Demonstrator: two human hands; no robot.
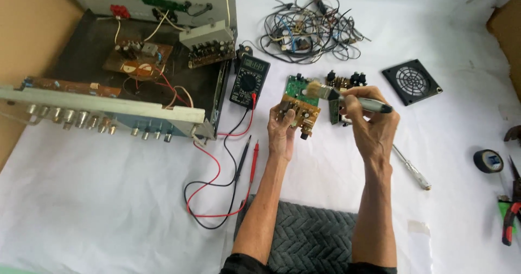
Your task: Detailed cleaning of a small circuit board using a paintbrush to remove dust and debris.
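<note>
— Two hands busy: left hand (281, 130) pinching the small circuit board (299, 112), right hand (364, 111) wrapped around the brush (347, 98).
— Board's at ten o'clock from the brush hand, bristles touching. I'd sweep lightly, away from the multimeter (249, 80).

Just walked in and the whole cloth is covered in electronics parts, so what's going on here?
A person sits over a white cloth. The left hand holds up a small brown circuit board, and the right hand holds a small brush with its bristles at the board's top edge. An opened amplifier chassis sits to the left, with a multimeter and its red and black probes beside it. A wire tangle lies behind.
</note>
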